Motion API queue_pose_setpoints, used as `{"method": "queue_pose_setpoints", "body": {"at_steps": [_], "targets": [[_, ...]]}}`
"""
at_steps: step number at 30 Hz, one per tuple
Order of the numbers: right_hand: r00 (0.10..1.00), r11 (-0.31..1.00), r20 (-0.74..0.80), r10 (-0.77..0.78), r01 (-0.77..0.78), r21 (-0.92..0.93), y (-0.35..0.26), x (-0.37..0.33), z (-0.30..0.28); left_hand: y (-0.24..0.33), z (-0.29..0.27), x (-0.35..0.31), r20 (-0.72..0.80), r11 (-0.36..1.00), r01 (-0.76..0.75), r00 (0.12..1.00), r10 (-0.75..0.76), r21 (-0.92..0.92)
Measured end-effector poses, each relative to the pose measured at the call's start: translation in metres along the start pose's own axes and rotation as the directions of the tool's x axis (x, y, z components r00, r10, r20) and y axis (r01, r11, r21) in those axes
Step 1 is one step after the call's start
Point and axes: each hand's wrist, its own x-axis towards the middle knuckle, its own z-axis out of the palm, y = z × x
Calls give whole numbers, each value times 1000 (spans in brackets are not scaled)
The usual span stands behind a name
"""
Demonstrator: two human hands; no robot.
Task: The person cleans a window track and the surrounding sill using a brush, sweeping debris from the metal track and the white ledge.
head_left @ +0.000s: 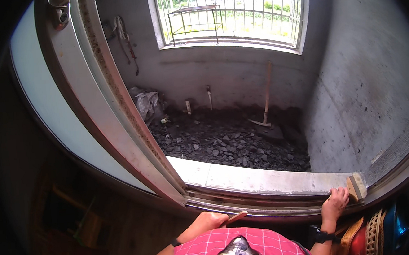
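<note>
brush [352, 189] is pinched by the right hand [334, 204] at the right end of the pale sill [265, 182], bristles [361, 184] faced away from the grip, likely so the tight end can be reached, while a slim wooden handle [238, 216] is clasped in the left hand [212, 219]

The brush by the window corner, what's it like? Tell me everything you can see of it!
The brush is wide and flat, with pale, cream-coloured bristles and a tan body that looks like wood. A darker band runs between them. The person's right grip holds its tan side, so the fingers hide part of it. It is tilted, with the bristles facing right, at the right end of the pale window ledge. Whether the bristles touch the ledge is hard to tell.
</note>
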Motion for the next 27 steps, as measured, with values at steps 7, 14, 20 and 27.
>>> {"method": "queue_pose_setpoints", "body": {"at_steps": [7, 14, 20, 27], "targets": [[1000, 1000, -23, 11, -11, 2, 7, -2, 8, -1, -1, -2, 50, 999, -13, 999, 12, 34], [997, 992, -72, 37, -28, 124, 11, -5, 20, -25, 15, -2, 43, 998, -49, 998, 47, 34], [987, 992, -158, -4, 23, 123, 17, -3, 31, -23, 14, -2, 90, 995, -7, 996, -2, 99], [999, 999, -19, -30, 31, 34, 27, 1, 8, -14, 10, -4, 54, 983, 96, 995, -88, -154]]}}
